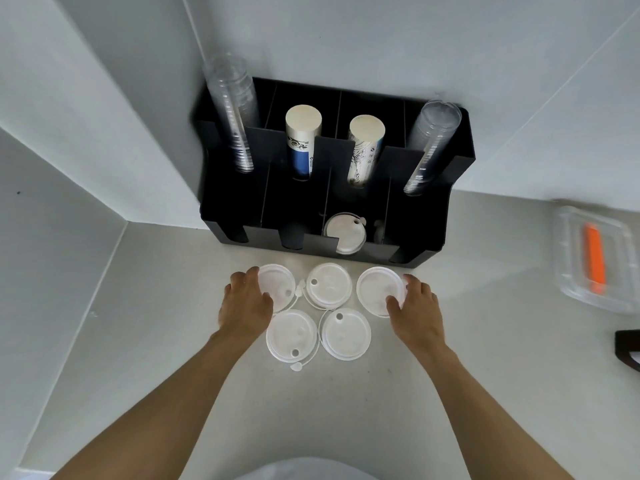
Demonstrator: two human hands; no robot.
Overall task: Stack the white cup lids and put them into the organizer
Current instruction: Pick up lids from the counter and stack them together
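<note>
Several white cup lids lie on the pale counter in front of a black organizer (429, 244). My left hand (246, 304) curls around the far-left lid (278, 284), fingers on its left edge. My right hand (417, 311) grips the right edge of the far-right lid (377, 289). Between them lies a middle lid (329, 285). Two more lids sit nearer me: a small stack on the left (291, 336) and one on the right (344, 336). One white lid (344, 233) lies inside the organizer's third front compartment.
The organizer's rear slots hold two stacks of clear cups (235, 109) (429, 147) and two paper cup stacks (301, 143) (363, 150). A clear plastic box (568, 268) holding an orange item (595, 258) sits at right. A dark object (628, 348) pokes in at the right edge. Walls close in at left and behind.
</note>
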